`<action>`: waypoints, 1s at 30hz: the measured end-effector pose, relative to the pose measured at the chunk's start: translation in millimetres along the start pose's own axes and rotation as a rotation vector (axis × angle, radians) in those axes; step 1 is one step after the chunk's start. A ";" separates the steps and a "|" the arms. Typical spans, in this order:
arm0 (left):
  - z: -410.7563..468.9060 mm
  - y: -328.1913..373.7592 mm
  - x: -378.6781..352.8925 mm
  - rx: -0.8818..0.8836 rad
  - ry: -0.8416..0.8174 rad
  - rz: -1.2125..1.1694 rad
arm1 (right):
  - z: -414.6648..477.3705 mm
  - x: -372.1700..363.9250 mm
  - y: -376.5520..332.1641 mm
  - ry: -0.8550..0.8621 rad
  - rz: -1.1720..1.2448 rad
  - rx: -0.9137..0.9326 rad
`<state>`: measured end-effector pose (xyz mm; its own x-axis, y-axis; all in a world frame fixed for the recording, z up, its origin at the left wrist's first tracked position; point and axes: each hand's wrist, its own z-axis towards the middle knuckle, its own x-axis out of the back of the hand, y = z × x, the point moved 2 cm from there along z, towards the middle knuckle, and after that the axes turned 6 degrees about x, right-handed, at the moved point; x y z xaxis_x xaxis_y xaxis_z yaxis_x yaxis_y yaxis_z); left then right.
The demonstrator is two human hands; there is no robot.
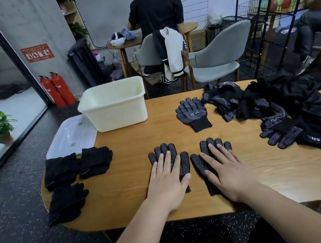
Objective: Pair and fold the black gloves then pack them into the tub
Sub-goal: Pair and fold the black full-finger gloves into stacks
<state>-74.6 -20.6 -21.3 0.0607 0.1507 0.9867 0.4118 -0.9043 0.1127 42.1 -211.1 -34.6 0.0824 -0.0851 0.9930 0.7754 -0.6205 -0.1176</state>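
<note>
Two black dotted gloves lie flat, side by side, near the front of the wooden table (129,191). My left hand (168,178) presses flat on the left glove (184,163). With straight fingers, my right hand (227,170) presses on the right glove (198,163). Another dotted glove (193,113) lies flat farther back. A big heap of black gloves (285,103) covers the table's right side. Three folded black pairs (73,177) sit at the left edge. The cream tub (114,106) stands at the back left and looks empty.
A clear plastic lid (70,137) lies left of the tub, overhanging the table's edge. Behind the table stand grey chairs (215,58), one with a seated person (155,15). A black wire rack (261,18) stands at the back right.
</note>
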 end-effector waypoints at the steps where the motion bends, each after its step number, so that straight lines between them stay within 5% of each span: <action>1: 0.4 0.3 -2.3 0.001 -0.018 0.019 | 1.5 0.8 -0.2 -0.022 -0.007 -0.005; 6: -2.3 -1.8 -3.2 -0.030 0.019 0.034 | 5.8 3.7 -3.6 -0.067 -0.029 -0.028; 9: -15.4 -2.5 -1.9 -0.106 0.224 -0.043 | -1.3 9.0 -5.5 0.134 0.040 -0.016; 12: -26.5 -4.4 -6.8 -0.189 0.222 -0.066 | -19.1 13.7 -11.7 0.292 0.071 0.141; 17: -29.4 -5.8 -13.9 -0.198 0.070 0.045 | -30.8 7.0 -20.2 -0.002 0.004 0.225; 20: -29.3 -4.2 -10.1 -0.206 0.039 0.058 | -26.3 6.2 -21.0 -0.037 -0.008 0.230; 27: -47.4 -13.2 -8.4 -0.171 0.419 -0.299 | -41.2 6.1 -14.3 0.439 0.122 0.130; 30: -44.7 -15.6 -9.6 -0.082 0.384 -0.301 | -40.6 6.0 -15.4 0.449 0.040 0.060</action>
<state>-122.2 -25.7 -27.3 -0.3955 0.2661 0.8791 0.2859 -0.8739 0.3931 5.2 -233.7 -27.4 -0.1564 -0.4461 0.8812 0.8132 -0.5645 -0.1414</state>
